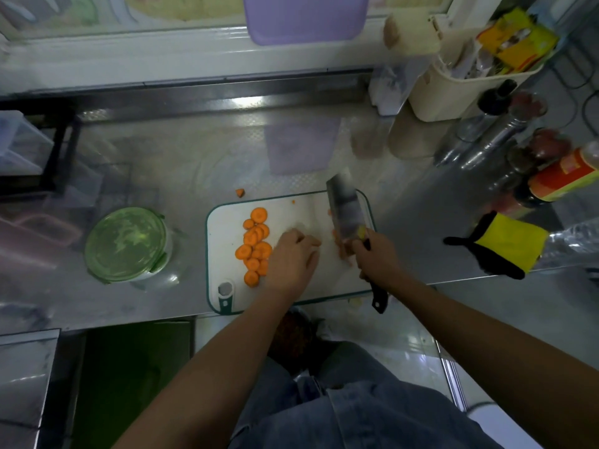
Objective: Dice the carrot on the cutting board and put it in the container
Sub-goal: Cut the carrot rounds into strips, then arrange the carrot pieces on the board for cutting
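Head view, steeply down, near

The carrot slices (pixel 256 244) are bright orange. The cutting board (pixel 223 241) is white with a dark green edge. The container (pixel 126 244) has a pale green lid. The knife (pixel 346 212) has a grey blade and a black handle. The glove (pixel 509 244) is yellow and black.

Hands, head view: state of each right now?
Left hand: fingers curled on the cutting board; whether it holds anything cannot be told.
Right hand: grips the cleaver by its handle.
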